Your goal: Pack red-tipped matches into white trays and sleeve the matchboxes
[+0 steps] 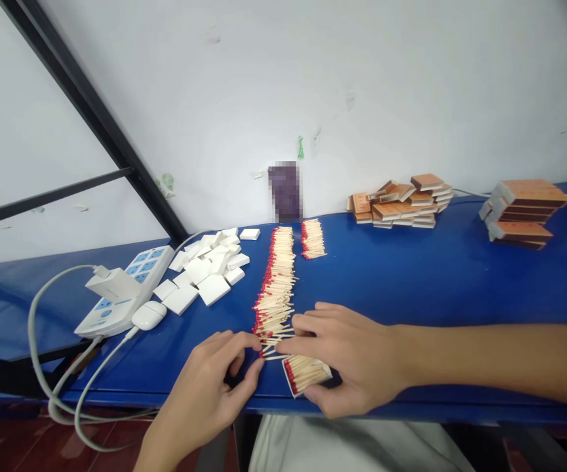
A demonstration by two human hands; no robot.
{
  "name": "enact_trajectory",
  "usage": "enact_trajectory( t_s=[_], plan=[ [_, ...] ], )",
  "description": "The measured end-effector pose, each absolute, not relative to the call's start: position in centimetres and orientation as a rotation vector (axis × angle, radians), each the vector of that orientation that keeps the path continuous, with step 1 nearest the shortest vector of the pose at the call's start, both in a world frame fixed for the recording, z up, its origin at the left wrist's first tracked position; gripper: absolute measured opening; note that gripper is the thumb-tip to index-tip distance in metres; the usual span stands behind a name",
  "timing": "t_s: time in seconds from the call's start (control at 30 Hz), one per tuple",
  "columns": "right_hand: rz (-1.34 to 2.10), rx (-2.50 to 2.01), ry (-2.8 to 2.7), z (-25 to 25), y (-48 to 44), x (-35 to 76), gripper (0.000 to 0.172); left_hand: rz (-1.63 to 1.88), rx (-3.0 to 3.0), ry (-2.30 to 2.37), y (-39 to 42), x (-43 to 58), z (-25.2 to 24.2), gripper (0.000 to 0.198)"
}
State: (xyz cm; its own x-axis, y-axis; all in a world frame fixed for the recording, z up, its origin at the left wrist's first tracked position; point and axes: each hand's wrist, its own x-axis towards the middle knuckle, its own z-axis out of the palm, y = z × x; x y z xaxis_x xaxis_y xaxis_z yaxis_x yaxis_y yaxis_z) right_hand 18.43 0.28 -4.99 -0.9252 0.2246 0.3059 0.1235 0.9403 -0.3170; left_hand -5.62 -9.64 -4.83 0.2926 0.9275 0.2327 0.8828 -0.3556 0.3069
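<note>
My left hand [221,373] is at the near end of a long row of red-headed matchsticks [278,275]. Its thumb and index fingertip close on the head ends of a few loose matchsticks. My right hand [347,357] curls over a small white matchbox tray [330,376] filled with matchsticks, heads to the left. The right thumb presses the tray's near edge, while the index fingertip touches the tail ends of the loose matchsticks. Part of the tray is hidden under that hand.
A shorter block of matchsticks [313,238] lies beyond. White trays [214,288] are heaped at left, beside a power strip [140,282] with cables and a white earbud case [149,315]. Brown matchbox sleeves [391,211] and stacked matchboxes [529,195] stand along the wall on the blue table [435,282].
</note>
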Motion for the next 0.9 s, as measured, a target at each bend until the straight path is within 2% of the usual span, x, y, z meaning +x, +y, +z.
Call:
enact_trajectory(
  t_s=[0.3,0.9],
  plan=[
    [0.419,-0.237,-2.74,-5.17,0.35,18.37,0.038,0.616,2.485,1.597,-9.66,-5.67,-4.86,0.012],
    [0.403,-0.29,-2.716,-4.98,-0.01,18.46,0.044,0.679,2.473,1.571,-9.65,-5.64,-4.7,0.014]
  ],
)
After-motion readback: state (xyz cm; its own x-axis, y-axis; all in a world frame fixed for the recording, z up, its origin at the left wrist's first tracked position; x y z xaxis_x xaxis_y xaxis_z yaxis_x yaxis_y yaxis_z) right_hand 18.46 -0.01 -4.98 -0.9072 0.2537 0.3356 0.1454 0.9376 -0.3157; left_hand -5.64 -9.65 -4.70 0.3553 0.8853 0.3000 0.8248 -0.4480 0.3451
